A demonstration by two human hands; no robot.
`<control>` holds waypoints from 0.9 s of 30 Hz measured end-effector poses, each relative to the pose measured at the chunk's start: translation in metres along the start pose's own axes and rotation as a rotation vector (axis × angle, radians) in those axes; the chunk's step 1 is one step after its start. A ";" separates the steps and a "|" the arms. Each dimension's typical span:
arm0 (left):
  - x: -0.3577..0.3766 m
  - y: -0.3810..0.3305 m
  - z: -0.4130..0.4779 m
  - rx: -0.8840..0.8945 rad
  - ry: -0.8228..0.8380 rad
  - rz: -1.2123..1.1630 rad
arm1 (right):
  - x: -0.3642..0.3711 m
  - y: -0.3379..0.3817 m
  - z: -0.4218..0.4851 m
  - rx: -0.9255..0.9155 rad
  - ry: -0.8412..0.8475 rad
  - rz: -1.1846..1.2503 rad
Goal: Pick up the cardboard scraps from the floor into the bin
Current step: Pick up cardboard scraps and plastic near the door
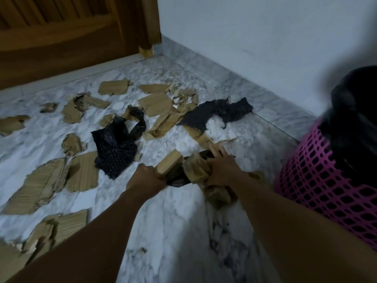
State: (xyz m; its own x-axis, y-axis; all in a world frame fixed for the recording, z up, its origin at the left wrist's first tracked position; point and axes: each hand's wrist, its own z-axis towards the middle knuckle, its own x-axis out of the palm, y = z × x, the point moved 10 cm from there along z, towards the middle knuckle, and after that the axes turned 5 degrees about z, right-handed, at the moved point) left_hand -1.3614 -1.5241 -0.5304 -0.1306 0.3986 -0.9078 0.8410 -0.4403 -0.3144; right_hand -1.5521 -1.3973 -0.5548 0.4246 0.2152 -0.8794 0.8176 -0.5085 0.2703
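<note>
Two forearms are shown, bare right up to the lower edge of the view. The left grip point(146, 178) and the right grip point(222, 170) are likewise seen bare.

A folded cardboard piece point(170, 162) is gripped by the left hand point(146, 177), left of the pink bin point(318, 180). Crumpled scraps point(195, 170) are held by the right hand point(222, 167), nearer to the bin. Further left of the bin, flat cardboard scraps point(81, 174) and dark cloths point(116, 148) are spread on the marble floor point(167, 211).

Cardboard scraps point(49, 180) strewn across floor point(167, 221) — bin point(318, 190) right, against wall point(265, 37) — door point(61, 37) behind.
</note>
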 end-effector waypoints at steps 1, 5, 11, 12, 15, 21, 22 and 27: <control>0.002 -0.001 0.003 0.001 -0.001 -0.016 | 0.007 -0.004 0.005 -0.010 0.058 -0.018; 0.008 -0.008 0.013 0.020 -0.025 -0.051 | 0.004 -0.003 0.012 -0.031 0.034 0.114; -0.013 -0.031 0.015 0.060 -0.144 -0.086 | -0.002 -0.004 0.007 0.025 -0.110 0.329; -0.019 -0.035 0.016 0.084 -0.161 -0.055 | -0.009 -0.009 0.007 0.058 -0.120 0.409; -0.035 -0.050 0.023 0.112 -0.150 0.040 | -0.047 -0.025 0.010 0.167 -0.221 0.724; -0.068 -0.102 0.045 0.113 -0.066 0.110 | -0.129 -0.034 0.000 0.188 -0.295 0.775; -0.072 -0.112 0.050 0.112 -0.030 0.130 | -0.132 -0.040 -0.003 0.227 -0.317 0.808; -0.096 -0.148 0.086 0.176 0.020 0.143 | -0.135 -0.056 -0.005 0.347 -0.452 0.800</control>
State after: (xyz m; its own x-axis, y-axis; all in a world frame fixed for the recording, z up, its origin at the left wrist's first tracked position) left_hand -1.5181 -1.5664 -0.4208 -0.0044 0.3370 -0.9415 0.7455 -0.6264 -0.2277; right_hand -1.6527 -1.3935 -0.4491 0.5550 -0.6023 -0.5738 0.1632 -0.5976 0.7850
